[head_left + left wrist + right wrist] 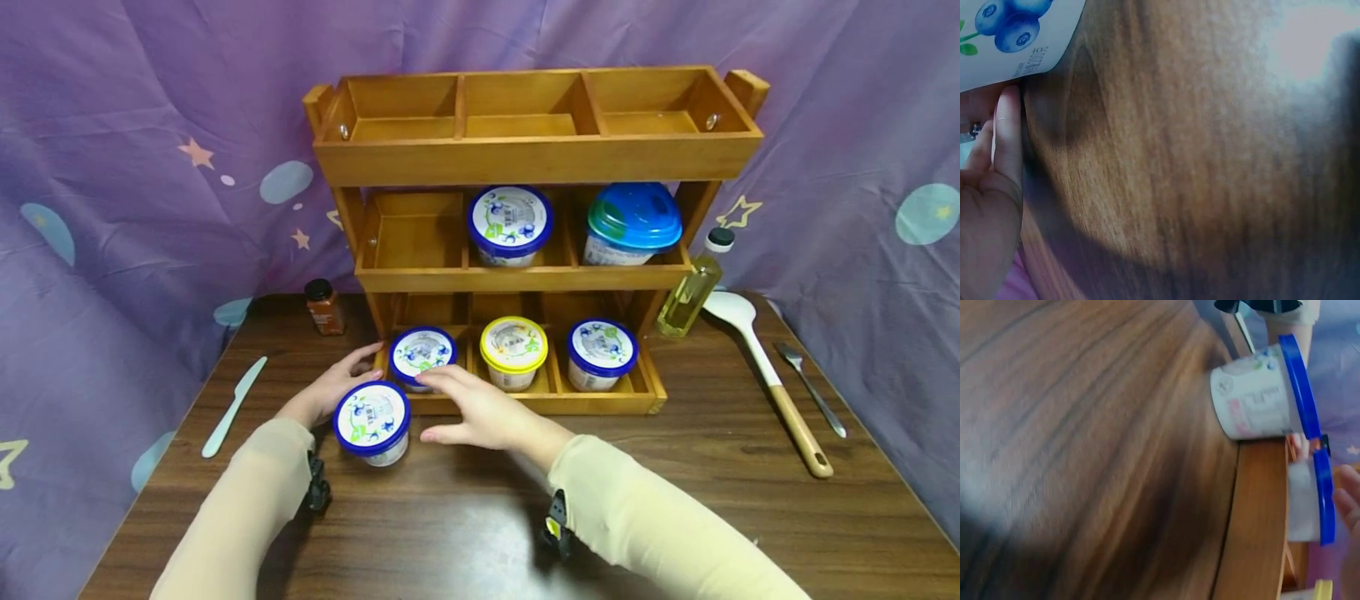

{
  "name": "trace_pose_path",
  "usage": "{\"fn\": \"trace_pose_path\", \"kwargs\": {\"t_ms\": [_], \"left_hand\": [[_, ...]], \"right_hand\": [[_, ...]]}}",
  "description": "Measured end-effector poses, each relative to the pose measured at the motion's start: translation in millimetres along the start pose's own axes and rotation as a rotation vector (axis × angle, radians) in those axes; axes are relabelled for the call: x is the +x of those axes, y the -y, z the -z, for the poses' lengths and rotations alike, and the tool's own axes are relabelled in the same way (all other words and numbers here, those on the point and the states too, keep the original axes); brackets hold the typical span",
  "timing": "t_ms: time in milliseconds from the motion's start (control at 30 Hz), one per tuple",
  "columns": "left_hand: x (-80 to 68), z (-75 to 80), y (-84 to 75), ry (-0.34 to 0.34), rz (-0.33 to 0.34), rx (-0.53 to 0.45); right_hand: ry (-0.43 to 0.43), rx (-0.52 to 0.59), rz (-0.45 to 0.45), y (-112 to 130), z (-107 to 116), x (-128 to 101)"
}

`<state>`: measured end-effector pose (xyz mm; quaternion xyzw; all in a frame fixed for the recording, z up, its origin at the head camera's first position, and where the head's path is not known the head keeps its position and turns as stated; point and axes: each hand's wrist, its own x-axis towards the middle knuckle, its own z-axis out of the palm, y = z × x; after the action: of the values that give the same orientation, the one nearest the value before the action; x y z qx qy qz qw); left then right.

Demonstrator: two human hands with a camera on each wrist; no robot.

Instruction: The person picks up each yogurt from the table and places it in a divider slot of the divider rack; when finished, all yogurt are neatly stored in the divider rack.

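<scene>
A blue-lidded blueberry cup (372, 421) stands on the wooden table (675, 517) in front of a three-tier wooden rack (532, 154). My left hand (351, 377) rests against the cup's far left side; in the left wrist view a straight finger (1007, 144) touches the cup (1010, 31). My right hand (450, 408) hovers flat with straight fingers just right of the cup, holding nothing, its fingertips near the blue-lidded cup (422, 354) in the rack's bottom left compartment. In the right wrist view the table cup (1254, 397) sits before the rack's front board (1260, 512).
The bottom tier also holds a yellow-lidded cup (513, 346) and a blue-lidded cup (602, 350). The middle tier holds a blue-lidded cup (510, 221) and a blue-capped tub (633, 221). On the table lie a spice jar (324, 307), knife (234, 406), oil bottle (693, 286), spoon (765, 367) and fork (810, 387).
</scene>
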<state>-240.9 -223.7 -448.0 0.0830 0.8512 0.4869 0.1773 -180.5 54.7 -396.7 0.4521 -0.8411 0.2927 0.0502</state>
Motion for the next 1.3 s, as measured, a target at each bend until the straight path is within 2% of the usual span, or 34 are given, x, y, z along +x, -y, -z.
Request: {"fn": "trace_pose_path", "kwargs": {"t_ms": [133, 400, 567, 833, 1067, 1300], "left_hand": [[-0.5, 0.2, -0.8, 0.007, 0.02, -0.015], [-0.9, -1.2, -1.5, 0.006, 0.044, -0.06], [-0.7, -0.5, -0.8, 0.007, 0.057, -0.064], [-0.3, 0.3, -0.1, 0.018, 0.058, -0.053], [2.1, 0.1, 1.9, 0.009, 0.049, -0.038], [3.2, 1.2, 3.4, 0.057, 0.093, -0.124]], "right_hand": [[0.06, 0.022, -0.001, 5, -11, 5], [0.048, -0.007, 0.006, 12, -25, 13], [0.095, -0.036, -0.034, 11, -32, 14], [0.155, -0.005, -0.031, 7, -36, 13], [0.115, 0.007, -0.05, 7, -35, 13], [0.101, 0.033, -0.083, 3, -31, 10]]}}
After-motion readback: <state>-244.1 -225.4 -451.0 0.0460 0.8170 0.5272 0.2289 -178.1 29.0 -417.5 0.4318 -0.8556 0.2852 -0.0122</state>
